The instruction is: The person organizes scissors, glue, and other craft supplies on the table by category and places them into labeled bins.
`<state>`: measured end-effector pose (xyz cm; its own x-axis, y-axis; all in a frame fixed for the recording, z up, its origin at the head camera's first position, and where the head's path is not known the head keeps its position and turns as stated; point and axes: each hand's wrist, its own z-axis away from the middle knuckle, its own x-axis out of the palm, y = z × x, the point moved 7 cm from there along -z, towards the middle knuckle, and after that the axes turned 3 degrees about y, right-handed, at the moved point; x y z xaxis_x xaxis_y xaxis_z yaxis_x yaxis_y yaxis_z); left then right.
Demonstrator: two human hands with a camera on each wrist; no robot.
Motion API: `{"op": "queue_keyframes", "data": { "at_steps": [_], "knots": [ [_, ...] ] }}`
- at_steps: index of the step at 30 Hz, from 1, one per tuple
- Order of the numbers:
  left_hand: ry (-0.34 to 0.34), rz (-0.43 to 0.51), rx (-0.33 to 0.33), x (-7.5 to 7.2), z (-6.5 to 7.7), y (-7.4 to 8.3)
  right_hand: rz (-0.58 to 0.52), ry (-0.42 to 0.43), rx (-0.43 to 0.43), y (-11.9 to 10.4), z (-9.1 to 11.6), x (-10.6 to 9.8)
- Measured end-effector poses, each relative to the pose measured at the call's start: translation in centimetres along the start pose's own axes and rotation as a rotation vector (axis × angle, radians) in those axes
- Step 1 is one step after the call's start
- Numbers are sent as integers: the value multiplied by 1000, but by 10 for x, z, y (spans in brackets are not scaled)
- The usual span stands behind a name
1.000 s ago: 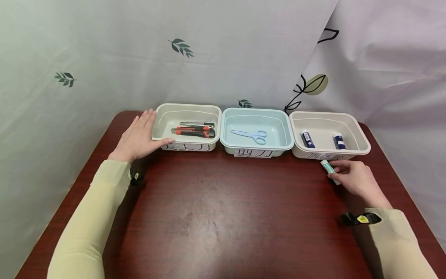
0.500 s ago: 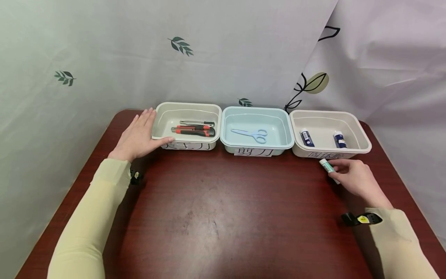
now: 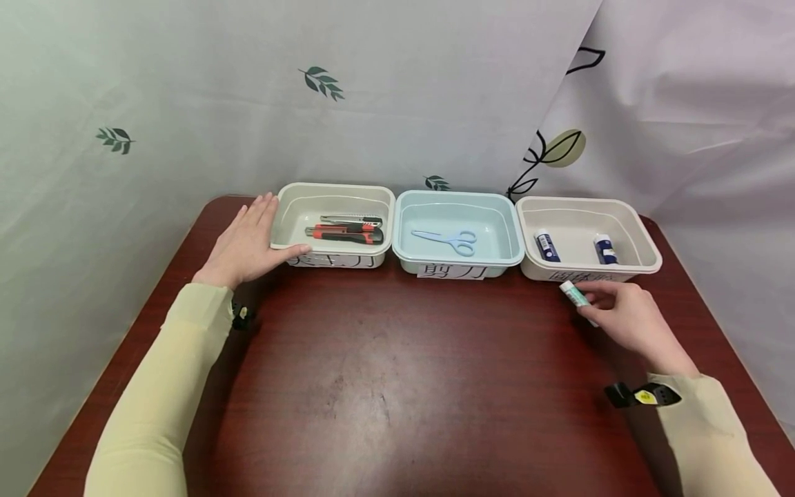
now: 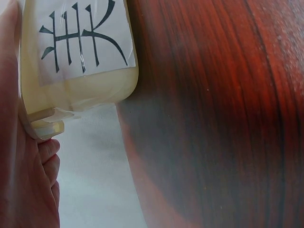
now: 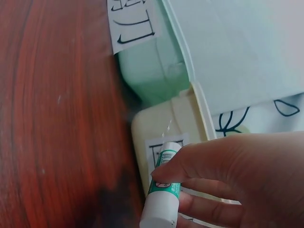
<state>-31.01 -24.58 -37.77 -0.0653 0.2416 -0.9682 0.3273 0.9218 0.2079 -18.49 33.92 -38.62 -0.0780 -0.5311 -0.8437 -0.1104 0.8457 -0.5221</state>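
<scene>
The right hand [image 3: 624, 317] holds a green-and-white glue stick [image 3: 574, 295], fingers and thumb curled round it in a closed grip, just in front of the near wall of the right cream tray [image 3: 646, 241]. In the right wrist view the glue stick [image 5: 164, 190] stands tilted, its white end pointing down toward the bench [image 3: 397, 386], close beside the tray's labelled wall. Inside that tray lie two dark blue glue sticks [image 3: 546, 246], well apart from each other.

The left hand [image 3: 245, 245] lies flat with straight fingers, its grip open, against the left side of the left cream tray [image 3: 292, 214], thumb touching the near corner. That tray holds two utility knives [image 3: 344, 235]. Between the two cream trays sits a light blue tray [image 3: 509, 235] with pale blue scissors [image 3: 447, 241] in it.
</scene>
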Motion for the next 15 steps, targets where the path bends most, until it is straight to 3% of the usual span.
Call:
{"op": "queue_keyframes", "data": {
  "at_steps": [15],
  "knots": [
    [3,6,-5,-2,0,1,-32,72,-64,-24,3,-18]
  ]
}}
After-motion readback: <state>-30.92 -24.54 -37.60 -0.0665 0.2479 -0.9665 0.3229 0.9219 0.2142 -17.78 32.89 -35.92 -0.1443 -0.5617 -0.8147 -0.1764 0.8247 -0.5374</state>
